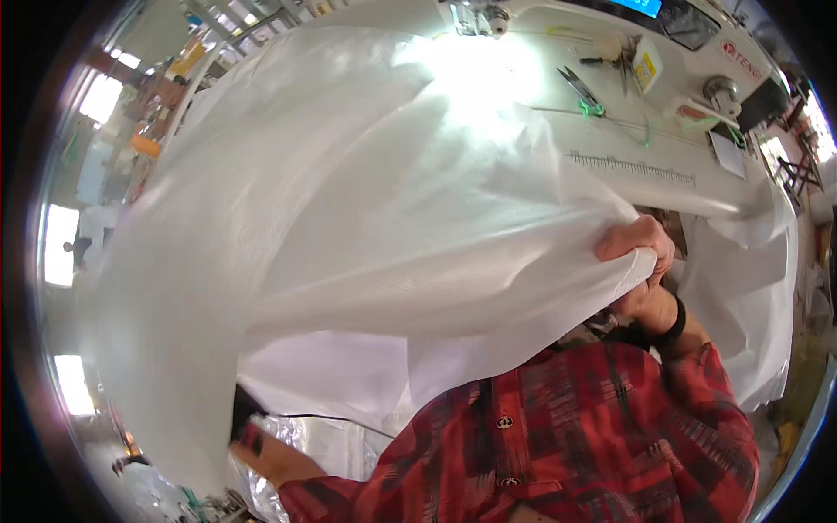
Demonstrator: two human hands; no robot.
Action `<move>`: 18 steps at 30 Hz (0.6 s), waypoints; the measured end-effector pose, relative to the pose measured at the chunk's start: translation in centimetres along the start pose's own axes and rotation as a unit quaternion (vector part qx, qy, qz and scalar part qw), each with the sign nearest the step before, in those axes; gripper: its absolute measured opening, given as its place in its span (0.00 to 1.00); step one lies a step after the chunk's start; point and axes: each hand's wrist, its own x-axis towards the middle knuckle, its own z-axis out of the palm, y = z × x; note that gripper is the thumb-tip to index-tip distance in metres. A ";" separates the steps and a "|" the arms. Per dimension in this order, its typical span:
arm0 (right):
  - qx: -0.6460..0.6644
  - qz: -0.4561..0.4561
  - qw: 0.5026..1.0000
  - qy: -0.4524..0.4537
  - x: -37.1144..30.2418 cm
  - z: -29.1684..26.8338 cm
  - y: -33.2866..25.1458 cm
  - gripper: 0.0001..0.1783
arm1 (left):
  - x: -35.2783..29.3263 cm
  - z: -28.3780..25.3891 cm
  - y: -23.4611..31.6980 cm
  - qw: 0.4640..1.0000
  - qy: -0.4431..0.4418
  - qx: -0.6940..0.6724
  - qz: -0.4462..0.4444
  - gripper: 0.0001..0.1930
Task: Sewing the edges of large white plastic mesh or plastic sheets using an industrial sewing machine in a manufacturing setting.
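Note:
A large sheet of white, slightly sheer fabric (418, 253) spreads over the sewing table and down toward my lap. At the right, my right hand (641, 248) is closed around the sheet's edge, with a folded bit of cloth showing at the fist. A dark band circles that wrist. My left hand (247, 438) is at the lower left, smeared by motion and mostly hidden by the hanging cloth; its fingers do not show. Something black (248, 410) lies against that hand, too unclear to name.
At the top is a sewing machine (475, 19) with a bright lamp glare below it. Scissors (580, 91) with green thread, a white box (643, 65) and a ruler scale (632, 167) are on the table. More white fabric (741, 296) hangs at the right.

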 end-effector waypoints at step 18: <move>-0.218 0.120 0.799 -0.547 -3.6 2.4 4.4 0.15 | -10.9 -2.1 13.3 0.831 -0.512 -0.087 0.199 0.41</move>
